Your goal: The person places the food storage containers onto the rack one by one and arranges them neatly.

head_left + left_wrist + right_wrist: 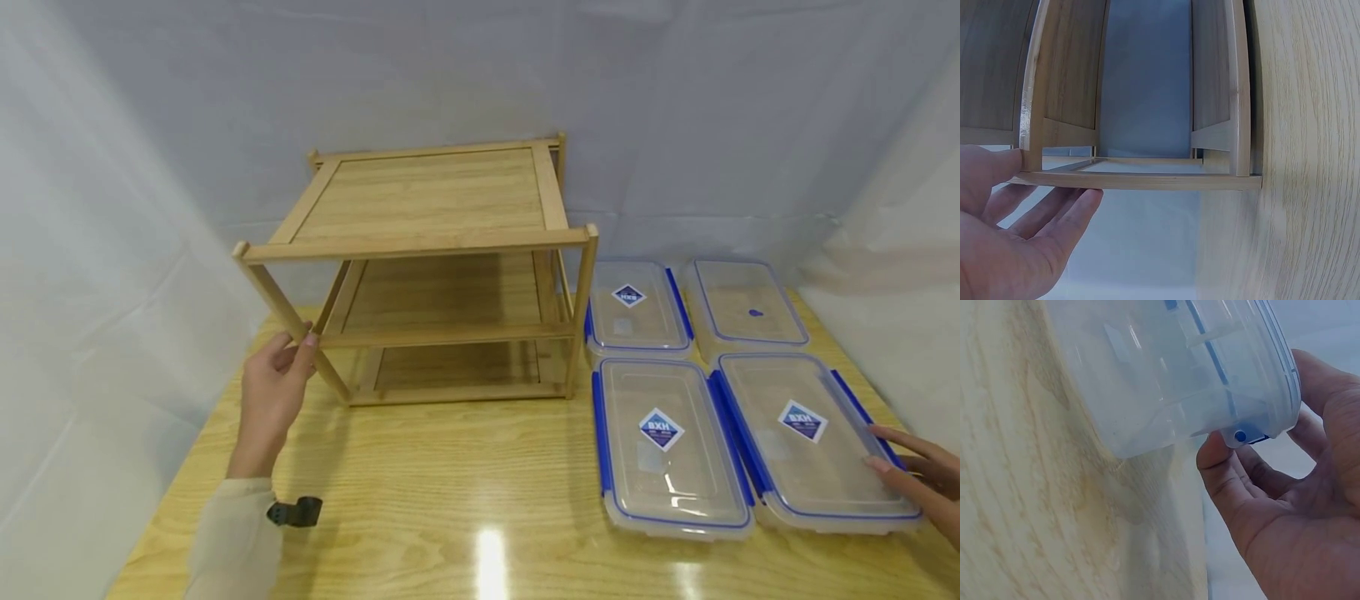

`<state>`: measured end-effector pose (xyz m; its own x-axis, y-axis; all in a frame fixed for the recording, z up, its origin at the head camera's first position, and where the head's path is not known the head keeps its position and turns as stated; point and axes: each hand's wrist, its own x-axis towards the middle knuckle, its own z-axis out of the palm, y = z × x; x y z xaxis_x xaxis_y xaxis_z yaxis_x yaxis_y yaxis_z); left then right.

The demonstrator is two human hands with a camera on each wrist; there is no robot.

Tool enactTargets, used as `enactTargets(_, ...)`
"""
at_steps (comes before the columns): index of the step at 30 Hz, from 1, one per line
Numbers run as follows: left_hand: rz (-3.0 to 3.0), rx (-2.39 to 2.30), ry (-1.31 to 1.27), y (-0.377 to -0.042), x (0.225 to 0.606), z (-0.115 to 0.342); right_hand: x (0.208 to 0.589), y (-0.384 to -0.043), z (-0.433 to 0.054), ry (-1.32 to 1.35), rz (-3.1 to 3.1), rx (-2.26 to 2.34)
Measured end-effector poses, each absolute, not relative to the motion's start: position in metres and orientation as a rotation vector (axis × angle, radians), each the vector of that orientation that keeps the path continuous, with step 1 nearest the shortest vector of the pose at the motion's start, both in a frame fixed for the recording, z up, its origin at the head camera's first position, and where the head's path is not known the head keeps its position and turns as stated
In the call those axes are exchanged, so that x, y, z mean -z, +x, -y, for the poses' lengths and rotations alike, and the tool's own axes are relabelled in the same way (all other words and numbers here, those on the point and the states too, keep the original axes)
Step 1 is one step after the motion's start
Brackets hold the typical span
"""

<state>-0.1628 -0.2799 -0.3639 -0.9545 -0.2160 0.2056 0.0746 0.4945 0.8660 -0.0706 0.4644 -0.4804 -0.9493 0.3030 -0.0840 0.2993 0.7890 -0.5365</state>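
A three-tier wooden shelf rack [442, 242] stands on the table. My left hand [272, 392] holds its front left post near the middle tier, thumb on one side and fingers on the other, as the left wrist view shows with the post [1147, 181]. At the far right my right hand [926, 479] grips the right edge of the front right clear plastic food container [795, 467]. In the right wrist view the thumb lies at the lid's rim and the curled fingers are under the blue-pinned latch [1250, 434] of the container [1154, 381].
Left of the gripped container lies another lidded food container [697, 492] with blue latches. Two more, one labelled [637, 321] and one plainer [750, 304], stand behind. White cloth [712, 108] hangs around the wood-grain table [420, 492].
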Motion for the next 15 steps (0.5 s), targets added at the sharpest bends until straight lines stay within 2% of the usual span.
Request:
enactTargets(6, 2.462, 1.442, 0.12, -0.163, 0.364, 0.28, 0.483, -0.07, -0.47, -0.473, 2.913, -0.837)
enactTargets(15, 2.472, 1.44, 0.11, -0.164, 0.362, 0.281, 0.472, -0.069, -0.455, -0.644, 2.884, -0.929)
